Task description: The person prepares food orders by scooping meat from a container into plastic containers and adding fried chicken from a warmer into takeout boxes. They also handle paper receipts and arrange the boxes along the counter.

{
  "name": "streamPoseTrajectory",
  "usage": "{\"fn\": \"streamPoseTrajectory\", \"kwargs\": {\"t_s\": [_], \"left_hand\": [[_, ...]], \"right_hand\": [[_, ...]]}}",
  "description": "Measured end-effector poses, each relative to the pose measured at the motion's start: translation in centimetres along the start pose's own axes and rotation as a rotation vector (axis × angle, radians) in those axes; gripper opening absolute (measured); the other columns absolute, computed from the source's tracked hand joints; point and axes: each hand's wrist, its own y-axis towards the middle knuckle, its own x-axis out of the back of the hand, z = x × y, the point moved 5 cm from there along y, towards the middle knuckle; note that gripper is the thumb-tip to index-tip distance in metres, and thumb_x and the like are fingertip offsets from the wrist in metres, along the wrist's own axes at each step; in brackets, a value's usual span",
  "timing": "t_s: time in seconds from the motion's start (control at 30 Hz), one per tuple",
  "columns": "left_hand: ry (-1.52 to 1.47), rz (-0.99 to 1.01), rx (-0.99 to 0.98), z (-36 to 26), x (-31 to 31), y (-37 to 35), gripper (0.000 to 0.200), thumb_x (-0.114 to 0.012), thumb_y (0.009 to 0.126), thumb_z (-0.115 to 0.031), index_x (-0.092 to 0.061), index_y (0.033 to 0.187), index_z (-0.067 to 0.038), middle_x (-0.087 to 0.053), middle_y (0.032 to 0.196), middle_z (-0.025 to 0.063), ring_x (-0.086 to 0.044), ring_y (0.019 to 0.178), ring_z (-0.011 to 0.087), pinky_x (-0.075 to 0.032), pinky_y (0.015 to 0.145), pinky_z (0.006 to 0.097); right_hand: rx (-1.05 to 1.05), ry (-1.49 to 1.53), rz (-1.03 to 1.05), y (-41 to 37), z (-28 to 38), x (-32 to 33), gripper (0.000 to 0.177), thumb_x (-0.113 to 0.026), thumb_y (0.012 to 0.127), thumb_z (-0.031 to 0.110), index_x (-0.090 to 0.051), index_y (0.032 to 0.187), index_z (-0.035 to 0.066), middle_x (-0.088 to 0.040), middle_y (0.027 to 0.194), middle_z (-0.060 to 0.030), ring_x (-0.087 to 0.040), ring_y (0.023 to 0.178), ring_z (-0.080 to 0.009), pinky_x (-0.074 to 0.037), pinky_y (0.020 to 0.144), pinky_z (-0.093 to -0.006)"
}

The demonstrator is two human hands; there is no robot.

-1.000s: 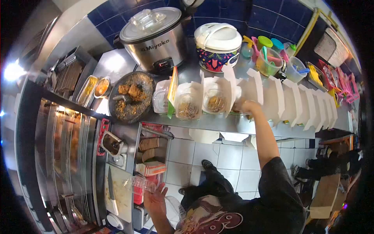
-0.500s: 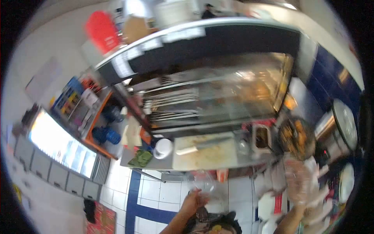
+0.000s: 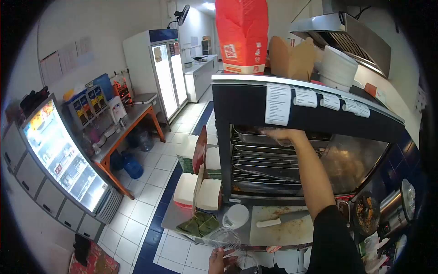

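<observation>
At the bottom edge, my left hand [image 3: 218,262] grips a clear plastic container [image 3: 224,240], tilted, with ridged sides. Another clear plastic piece [image 3: 248,261] shows beside it. My right hand [image 3: 282,134], in what looks like a thin clear glove, reaches into the upper part of a black food warming cabinet [image 3: 221,150]. Its fingers are over or at a metal tray [image 3: 248,136] on the top level. Those fingertips and the tray's contents are too dim and blurred to make out. Wire racks [image 3: 264,160] lie below the hand.
A knife [image 3: 270,223] lies on a stained cutting board [image 3: 260,235] below the cabinet. Left of it are a white tub [image 3: 236,214], folded green leaves [image 3: 200,223] and stacked paper boxes [image 3: 186,188]. A pan of food [image 3: 366,212] and a steel pot [image 3: 396,208] stand right.
My right hand has gone from the lower right, near the pan, up into the cabinet. My left hand keeps the clear container low in front of me. The view has turned left and upward.
</observation>
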Motion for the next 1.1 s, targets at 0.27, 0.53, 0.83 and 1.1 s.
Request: {"fn": "streamPoseTrajectory", "kwargs": {"t_s": [0.27,0.53,0.83,1.1], "left_hand": [[-0.008,0.116,0.036,-0.5,2.3,4.6,0.058,-0.044,0.101,-0.042,-0.033,0.130,0.008,-0.061,0.113,0.0284,-0.070,0.084,0.0344,-0.060,0.073,0.0393],[0.073,0.200,0.077,-2.1,1.3,6.1,0.052,-0.044,0.102,-0.040,-0.036,0.127,0.005,-0.063,0.111,0.0270,-0.070,0.082,0.0318,-0.059,0.072,0.0391],[0.118,0.261,0.156,-0.8,-1.0,6.4,0.048,-0.043,0.103,-0.037,-0.039,0.128,0.004,-0.064,0.111,0.0240,-0.070,0.083,0.0307,-0.059,0.069,0.0372],[0.199,0.265,0.194,-0.8,-3.3,7.0,0.052,-0.048,0.101,-0.039,-0.040,0.129,0.004,-0.065,0.108,0.0214,-0.070,0.084,0.0299,-0.057,0.066,0.0352]], "right_hand": [[0.273,0.300,-0.218,13.3,-17.6,-6.5,0.070,-0.049,0.086,0.063,-0.051,0.134,0.013,-0.050,0.139,-0.0146,-0.046,0.128,-0.0343,-0.034,0.109,-0.0493],[0.246,0.612,-0.474,4.8,-12.6,-2.7,0.063,-0.059,0.085,0.058,-0.058,0.130,0.014,-0.056,0.135,-0.0135,-0.050,0.125,-0.0296,-0.040,0.105,-0.0431],[0.341,-0.021,-0.827,-7.6,1.5,0.6,0.025,-0.060,0.086,0.013,-0.066,0.108,0.004,-0.066,0.100,-0.0252,-0.066,0.089,-0.0376,-0.051,0.078,-0.0463],[0.646,-0.305,-1.288,-11.2,1.9,-3.3,0.035,-0.069,0.074,-0.008,-0.065,0.105,0.007,-0.058,0.105,-0.0159,-0.060,0.092,-0.0330,-0.052,0.079,-0.0383]]}}
